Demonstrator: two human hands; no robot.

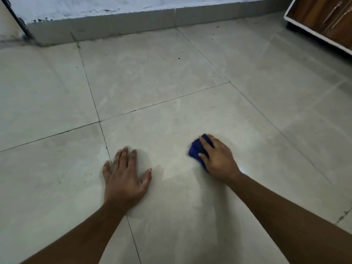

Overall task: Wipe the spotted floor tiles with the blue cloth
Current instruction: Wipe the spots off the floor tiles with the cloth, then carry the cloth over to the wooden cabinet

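While my left hand (124, 176) lies flat, open and empty, my right hand (219, 159) presses the bunched blue cloth (195, 150) on the near tile (171, 130); dark specks (179, 58) remain far off

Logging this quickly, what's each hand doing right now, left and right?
Left hand: open, flat on the floor tile, holding nothing.
Right hand: fingers pressed over the bunched blue cloth on the same tile.

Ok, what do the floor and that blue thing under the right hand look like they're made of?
Floor tiles: probably ceramic or porcelain, pale grey with a faint sheen, large squares with dark grout lines. Blue cloth: soft fabric, bunched under the right hand; its weave is too blurred to tell.
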